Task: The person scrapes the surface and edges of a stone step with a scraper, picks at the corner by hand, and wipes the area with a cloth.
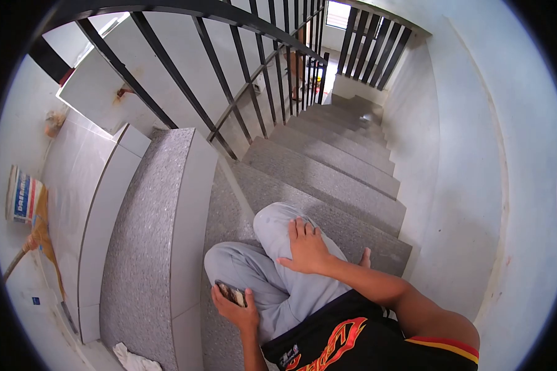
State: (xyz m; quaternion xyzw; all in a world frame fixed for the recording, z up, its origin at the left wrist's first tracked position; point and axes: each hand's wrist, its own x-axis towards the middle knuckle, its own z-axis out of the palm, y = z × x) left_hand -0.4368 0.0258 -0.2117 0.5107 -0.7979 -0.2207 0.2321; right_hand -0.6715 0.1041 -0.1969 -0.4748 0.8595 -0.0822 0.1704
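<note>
A dark phone (231,294) lies in my left hand (240,310), its fingers wrapped round the edges, beside my left knee. My right hand (309,248) rests palm down on my other knee, fingers slightly apart and nothing in it. Grey trousers (235,263) cover both bent legs, and a bare foot (366,258) shows past the right forearm. I am seated on speckled grey stair steps (315,164).
Black metal railing (210,55) runs along the left and top. A white wall (476,154) borders the stairs at right. At far left are a white bucket (23,195) and a broom (28,247). A white cloth (135,358) lies at lower left.
</note>
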